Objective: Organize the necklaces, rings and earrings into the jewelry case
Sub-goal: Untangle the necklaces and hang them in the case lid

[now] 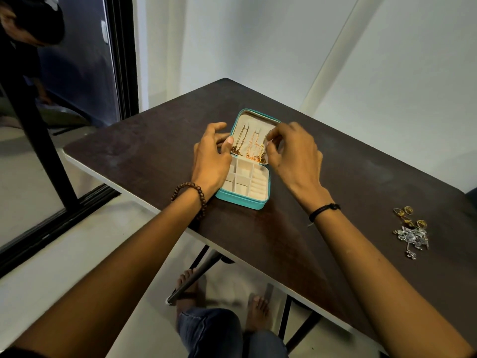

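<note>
The jewelry case [254,202] is lying open mid-counter [154,140], gold necklaces [251,146] draping in its lid while its divided tray is sitting empty. I'm pinching my right hand [291,153] on a chain, my left hand [213,156] resting loosely spread on the case's edge. I'm risking tangling the chains, and rings and earrings [410,228] are waiting well apart.

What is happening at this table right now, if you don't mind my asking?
A person is sorting jewelry into an open teal jewelry case on a dark table. Both hands work at the lid, where gold necklaces hang: the left hand steadies them and the right hand pinches at a chain. The tray compartments look empty. Gold rings and silver pieces wait at the right.
</note>
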